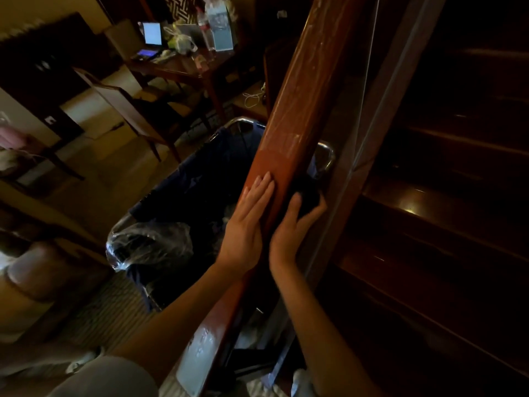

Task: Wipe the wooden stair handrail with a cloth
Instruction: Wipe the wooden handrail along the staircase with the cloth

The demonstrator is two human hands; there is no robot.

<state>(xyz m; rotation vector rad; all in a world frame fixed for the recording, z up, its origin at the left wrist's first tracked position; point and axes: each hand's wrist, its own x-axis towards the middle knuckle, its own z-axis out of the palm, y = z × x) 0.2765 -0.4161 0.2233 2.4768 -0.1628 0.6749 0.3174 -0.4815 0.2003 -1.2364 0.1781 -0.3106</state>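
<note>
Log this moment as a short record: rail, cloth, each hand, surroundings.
rail: wooden handrail, pale dusty streaks on the upper stretch, darker and cleaner near the hands
left: left hand lies flat on the rail's top face, fingers straight
right: right hand holds a dark cloth against the rail's right side
behind rail: blue-lined cart with a chrome frame
right of rail: dark wooden stairs

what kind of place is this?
Probably a lived-in room, in a home or hotel suite, beside a staircase: wooden stairs, a handrail, and a table with a laptop.
</note>
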